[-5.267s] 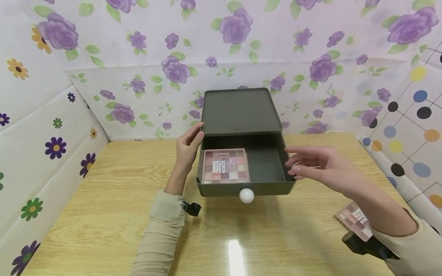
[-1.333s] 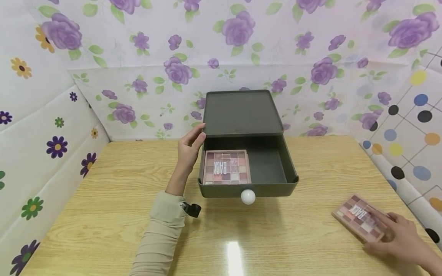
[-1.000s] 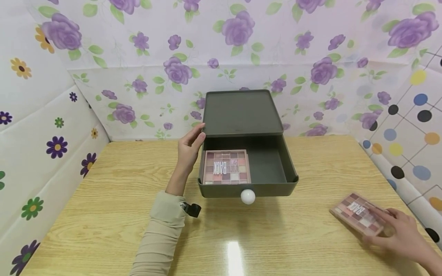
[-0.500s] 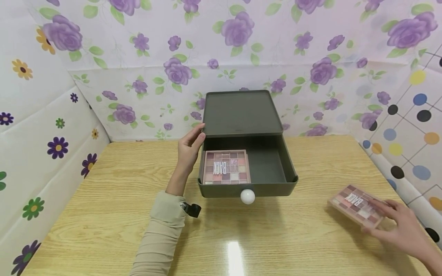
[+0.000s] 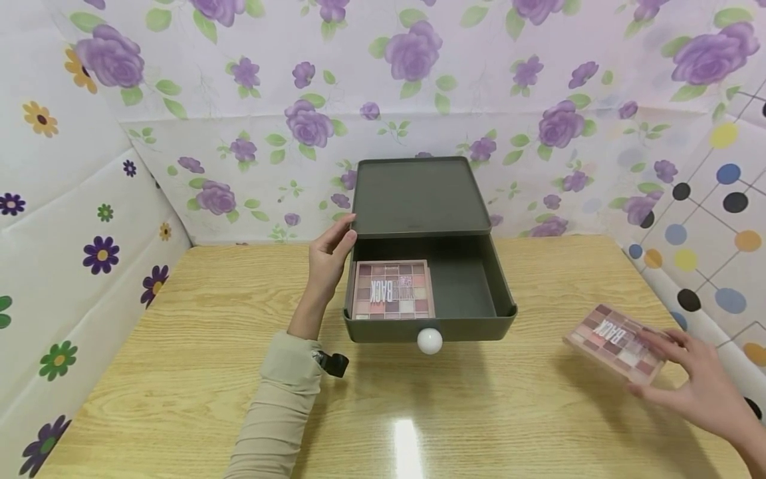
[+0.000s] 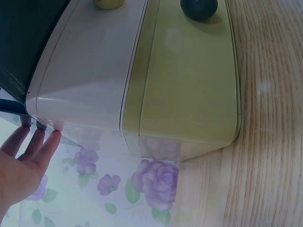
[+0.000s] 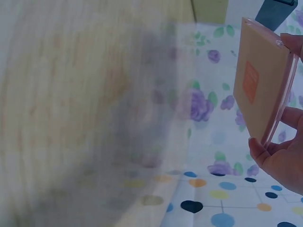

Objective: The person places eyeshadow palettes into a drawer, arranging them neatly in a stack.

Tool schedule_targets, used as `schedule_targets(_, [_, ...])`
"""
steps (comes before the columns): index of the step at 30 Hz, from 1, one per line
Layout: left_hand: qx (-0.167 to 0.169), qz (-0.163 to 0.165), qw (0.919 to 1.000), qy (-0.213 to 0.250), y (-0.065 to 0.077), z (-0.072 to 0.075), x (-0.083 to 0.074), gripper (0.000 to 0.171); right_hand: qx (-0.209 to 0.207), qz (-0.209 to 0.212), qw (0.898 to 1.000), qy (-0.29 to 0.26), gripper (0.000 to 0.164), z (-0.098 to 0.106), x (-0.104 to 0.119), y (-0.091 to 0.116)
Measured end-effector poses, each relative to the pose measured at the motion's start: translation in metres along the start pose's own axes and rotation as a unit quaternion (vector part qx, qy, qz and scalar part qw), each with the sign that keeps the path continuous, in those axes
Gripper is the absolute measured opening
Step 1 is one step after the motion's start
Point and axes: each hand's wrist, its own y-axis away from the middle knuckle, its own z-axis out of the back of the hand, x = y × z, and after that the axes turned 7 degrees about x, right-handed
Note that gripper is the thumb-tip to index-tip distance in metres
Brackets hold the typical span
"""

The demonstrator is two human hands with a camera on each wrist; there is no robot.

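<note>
My right hand (image 5: 697,382) pinches an eyeshadow palette (image 5: 616,342) between thumb and fingers, tilted and raised above the table at the right. In the right wrist view the palette's plain underside (image 7: 260,80) shows an orange label. A dark green drawer (image 5: 463,286) is pulled out of the drawer cabinet (image 5: 421,196) in the middle. Another eyeshadow palette (image 5: 391,289) lies flat in its left half; the right half is bare. My left hand (image 5: 326,266) touches the cabinet's left side near the top, its fingers (image 6: 45,151) extended in the left wrist view.
Below the dark drawer, the left wrist view shows a whitish drawer (image 6: 90,66) and a yellowish drawer (image 6: 189,80) with a dark knob (image 6: 199,7). A white knob (image 5: 429,341) sticks out in front. Patterned sheets (image 5: 269,80) stand behind and beside the wooden table (image 5: 209,346).
My right hand has gone from beside the drawer to the palette on the table at the right, gripped it and lifted it. The left hand stays at the cabinet's side.
</note>
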Motion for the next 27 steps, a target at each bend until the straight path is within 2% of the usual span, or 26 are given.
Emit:
schedule_targets(18, [-0.001, 0.009, 1.0, -0.002, -0.001, 0.0, 0.0, 0.034, -0.037, 0.061, 0.997, 0.008, 0.091, 0.025, 0.037, -0.022])
schedule_targets(27, [-0.001, 0.012, 0.9999, -0.002, -0.001, 0.001, 0.0, 0.033, -0.042, 0.121, 0.992, 0.022, 0.1, 0.043, 0.055, -0.037])
